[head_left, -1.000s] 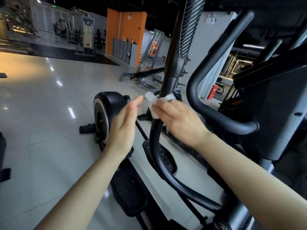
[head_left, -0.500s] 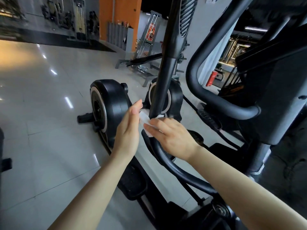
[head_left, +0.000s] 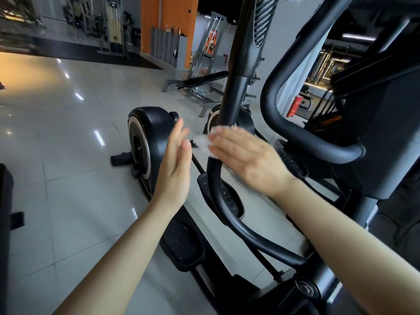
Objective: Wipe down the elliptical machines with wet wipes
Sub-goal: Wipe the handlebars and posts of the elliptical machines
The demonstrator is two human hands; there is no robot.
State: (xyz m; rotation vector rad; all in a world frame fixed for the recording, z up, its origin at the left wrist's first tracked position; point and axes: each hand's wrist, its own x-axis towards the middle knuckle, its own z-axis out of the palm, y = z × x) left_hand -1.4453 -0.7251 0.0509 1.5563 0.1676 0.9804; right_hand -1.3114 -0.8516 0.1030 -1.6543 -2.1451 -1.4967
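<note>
right now the person's right hand (head_left: 245,155) lies flat against the elliptical's moving arm (head_left: 229,105), a dark tube rising through the middle of the view toward 12 o'clock and curving down to the pivot near 5 o'clock. its fingers are straight, somewhat blurred, and press a white wet wipe (head_left: 203,144) to the tube where the bend begins; the wipe bunches out past the fingertips on the 9 o'clock side. whether the thumb hooks behind the tube cannot be told. the left hand (head_left: 175,164) stands edge-on just beside the wipe at its 9 o'clock, fingers straight and together, holding nothing and apparently not touching the tube.

the wipe looks thin, limp and damp, so it will likely fold, slide and slip off a smooth round tube unless palm and fingers wrap it round the bar. better hold is probably a loose cupped grip with the wipe between skin and metal. the arm itself is stiff but pivots, so hard pushing may swing it.

a flywheel housing (head_left: 150,142) sits at 9 o'clock, a footplate (head_left: 181,248) at 6 o'clock, the fixed handlebar (head_left: 304,142) at 3 o'clock, a weight bench (head_left: 204,80) beyond.
</note>
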